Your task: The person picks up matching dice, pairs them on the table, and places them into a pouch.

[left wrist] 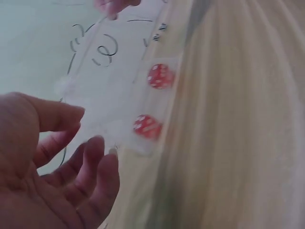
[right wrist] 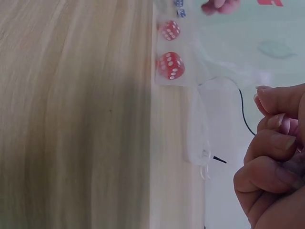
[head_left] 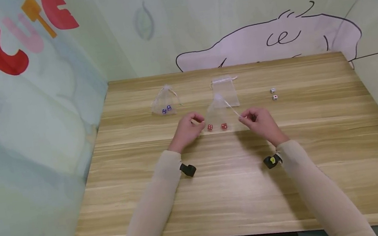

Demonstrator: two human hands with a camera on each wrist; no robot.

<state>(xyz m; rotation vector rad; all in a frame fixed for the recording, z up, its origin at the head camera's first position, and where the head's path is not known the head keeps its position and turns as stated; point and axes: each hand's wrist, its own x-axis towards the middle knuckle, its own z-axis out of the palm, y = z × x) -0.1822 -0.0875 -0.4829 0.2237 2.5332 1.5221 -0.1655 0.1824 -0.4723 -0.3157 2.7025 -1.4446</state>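
A sheer drawstring bag [head_left: 217, 108] stands on the table with two red dice, a left one [head_left: 210, 127] and a right one [head_left: 224, 126], at its bottom. My right hand [head_left: 260, 123] pinches the end of its white drawstring [head_left: 231, 109], which stretches taut from the gathered mouth. Just left of the bag is my left hand [head_left: 190, 129]; in the left wrist view, the left hand [left wrist: 62, 162] has its fingers loosely bent, with a gap between thumb and fingers and nothing held. Both red dice show through the mesh in the right wrist view.
Behind the bag lies a flat sheer bag [head_left: 230, 91]. A closed sheer bag [head_left: 160, 100] with two blue dice sits to the left. Two white dice [head_left: 274, 94] rest at the back right of the wooden table [head_left: 233, 191]. A printed curtain [head_left: 121, 31] hangs behind.
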